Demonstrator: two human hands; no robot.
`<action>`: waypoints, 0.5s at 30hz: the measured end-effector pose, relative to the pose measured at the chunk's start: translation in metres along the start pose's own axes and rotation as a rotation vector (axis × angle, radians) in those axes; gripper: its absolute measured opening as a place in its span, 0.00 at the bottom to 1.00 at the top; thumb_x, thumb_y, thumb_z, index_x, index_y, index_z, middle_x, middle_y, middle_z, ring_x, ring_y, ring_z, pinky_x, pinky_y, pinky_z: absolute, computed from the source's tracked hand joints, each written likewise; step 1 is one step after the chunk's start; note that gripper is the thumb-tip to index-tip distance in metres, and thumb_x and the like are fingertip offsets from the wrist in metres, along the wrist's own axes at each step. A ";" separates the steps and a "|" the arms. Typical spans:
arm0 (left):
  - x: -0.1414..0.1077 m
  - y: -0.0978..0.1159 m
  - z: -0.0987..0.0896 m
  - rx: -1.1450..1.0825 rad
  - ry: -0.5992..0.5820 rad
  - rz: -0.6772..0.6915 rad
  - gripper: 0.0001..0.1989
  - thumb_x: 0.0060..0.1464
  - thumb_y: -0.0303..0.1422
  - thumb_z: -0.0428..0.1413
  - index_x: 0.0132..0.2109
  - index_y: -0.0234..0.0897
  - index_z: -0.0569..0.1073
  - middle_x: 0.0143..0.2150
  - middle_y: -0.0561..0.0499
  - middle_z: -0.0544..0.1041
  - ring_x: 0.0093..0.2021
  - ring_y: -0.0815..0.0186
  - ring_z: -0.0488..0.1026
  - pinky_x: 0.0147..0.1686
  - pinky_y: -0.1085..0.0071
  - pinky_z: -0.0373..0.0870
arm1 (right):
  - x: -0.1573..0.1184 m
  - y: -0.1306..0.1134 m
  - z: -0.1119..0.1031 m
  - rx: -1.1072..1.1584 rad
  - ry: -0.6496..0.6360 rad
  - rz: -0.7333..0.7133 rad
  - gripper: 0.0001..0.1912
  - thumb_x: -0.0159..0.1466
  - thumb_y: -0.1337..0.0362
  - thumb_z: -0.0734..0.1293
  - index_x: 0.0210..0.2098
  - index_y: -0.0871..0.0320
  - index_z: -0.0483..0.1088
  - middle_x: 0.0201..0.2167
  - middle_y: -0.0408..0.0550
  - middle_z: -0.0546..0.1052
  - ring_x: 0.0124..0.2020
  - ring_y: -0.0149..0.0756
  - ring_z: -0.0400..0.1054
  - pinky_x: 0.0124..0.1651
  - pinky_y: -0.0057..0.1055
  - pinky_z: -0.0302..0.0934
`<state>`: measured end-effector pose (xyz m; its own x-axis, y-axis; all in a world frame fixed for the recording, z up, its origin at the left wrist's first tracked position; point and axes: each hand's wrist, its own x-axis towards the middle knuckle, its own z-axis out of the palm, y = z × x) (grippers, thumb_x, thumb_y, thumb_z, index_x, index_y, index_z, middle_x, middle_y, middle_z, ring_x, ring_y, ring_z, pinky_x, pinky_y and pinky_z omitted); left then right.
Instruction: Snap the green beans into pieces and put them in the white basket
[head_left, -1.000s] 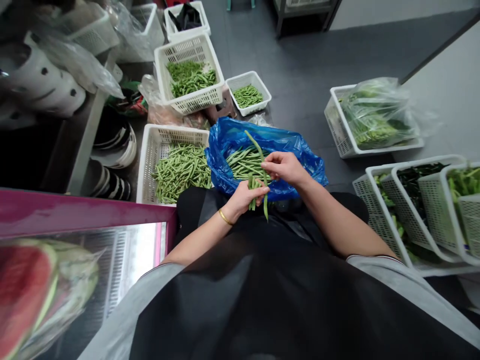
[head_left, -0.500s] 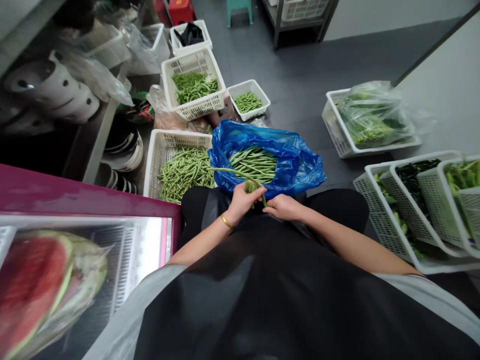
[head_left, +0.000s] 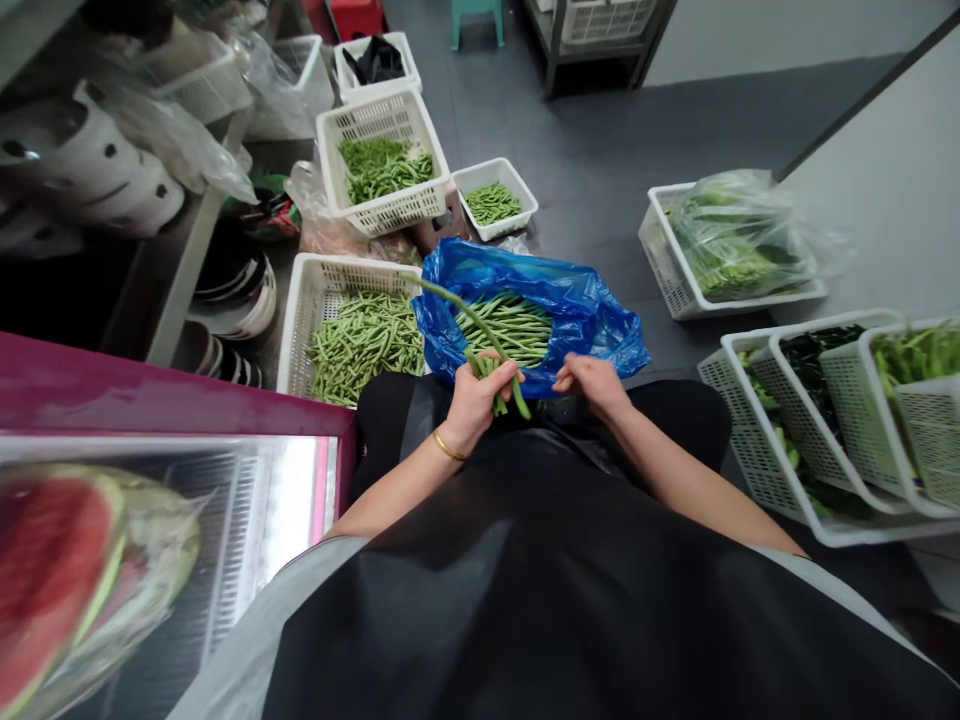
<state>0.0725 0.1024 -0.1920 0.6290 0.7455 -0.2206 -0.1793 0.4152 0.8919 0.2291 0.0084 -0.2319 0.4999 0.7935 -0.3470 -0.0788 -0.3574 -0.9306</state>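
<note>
My left hand point(head_left: 474, 398), with a gold bangle at the wrist, is closed around several short green bean pieces point(head_left: 498, 404) and one long green bean point(head_left: 459, 300). The long bean slants up and left over the blue plastic bag point(head_left: 596, 325), its lower end poking out below my thumb. Whole long beans point(head_left: 517, 322) lie inside the open bag in front of my lap. At the bag's near right edge, my right hand point(head_left: 596, 384) has its fingers curled into a pinch, apart from the left. Whatever may be between those fingertips is too small to make out.
Left of the bag stands a white basket point(head_left: 291, 345) of broken bean pieces. Beyond are another bean basket point(head_left: 405, 210) and a small bean tray point(head_left: 534, 200). Vegetable baskets point(head_left: 735, 385) stand at right. A purple-edged display case point(head_left: 225, 405) with cut watermelon is close on my left.
My right hand has moved away from the left, rightward and up to the bag's near edge. The long bean in my left hand now tilts more steeply.
</note>
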 end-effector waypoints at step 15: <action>0.005 -0.020 -0.020 0.227 -0.243 -0.439 0.18 0.33 0.40 0.65 0.22 0.31 0.68 0.14 0.53 0.67 0.14 0.74 0.63 0.13 0.77 0.56 | -0.003 -0.079 -0.008 -0.215 -0.378 -0.233 0.17 0.47 0.52 0.71 0.23 0.59 0.65 0.15 0.38 0.65 0.18 0.25 0.58 0.23 0.25 0.54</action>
<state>0.0641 0.1078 -0.2187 0.7694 0.3744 -0.5175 0.2900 0.5171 0.8053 0.2408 0.0307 -0.1561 0.1324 0.9733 -0.1874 0.1980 -0.2112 -0.9572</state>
